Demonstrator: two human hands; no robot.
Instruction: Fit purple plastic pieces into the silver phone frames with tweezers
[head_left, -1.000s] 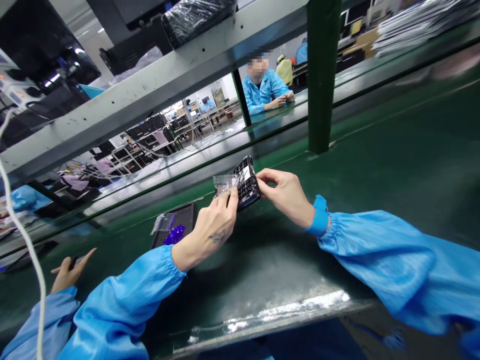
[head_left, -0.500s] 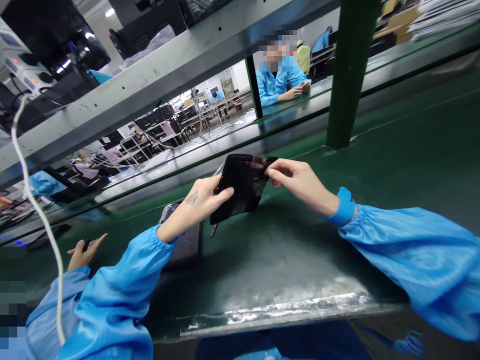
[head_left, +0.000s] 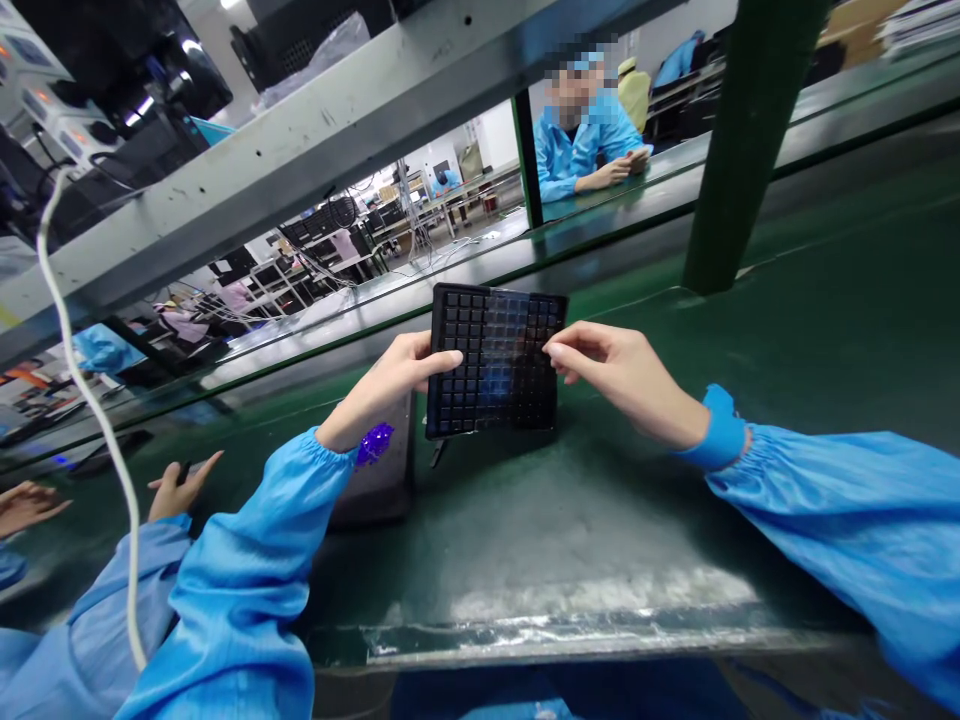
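A black square plastic grid tray (head_left: 499, 362) stands tilted up between both hands above the green table (head_left: 660, 520), pinched at its left edge by the left grip (head_left: 394, 375), while the curled right grip (head_left: 622, 378) touches its right side, whether pinching I cannot tell.

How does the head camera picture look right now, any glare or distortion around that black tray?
Head view: the wide lens slants the steel shelf beam steeply; glare streaks the green bench's front edge; the black grid tray looks sharp, with a bluish sheen at its centre.
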